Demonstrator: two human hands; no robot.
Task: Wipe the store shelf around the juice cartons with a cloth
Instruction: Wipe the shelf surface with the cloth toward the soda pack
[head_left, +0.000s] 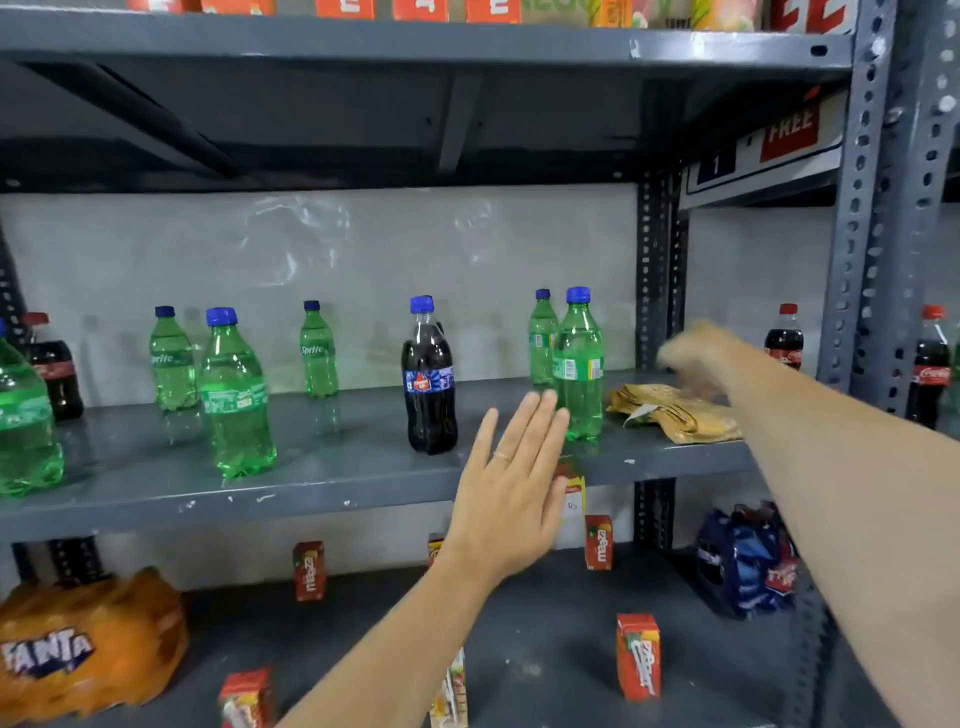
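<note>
Left hand (511, 488), raised flat before the shelf (332, 483) edge, fingers (524, 415) straight, close together, holding nothing. Right hand (693, 353), motion-blurred, reaches over the yellow cloth (675, 413), which lies crumpled at the shelf's right end beside a green bottle (577, 364); whether the fingers grip the cloth cannot be told. A dark cola bottle (429, 379) stands left of the green one. Juice cartons (638, 656) stand scattered on the lower shelf (545, 623), apart from one another.

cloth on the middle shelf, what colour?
Yellow-tan, mustard-like; the cloth lies crumpled by the right hand. Head view, the only one.
</note>
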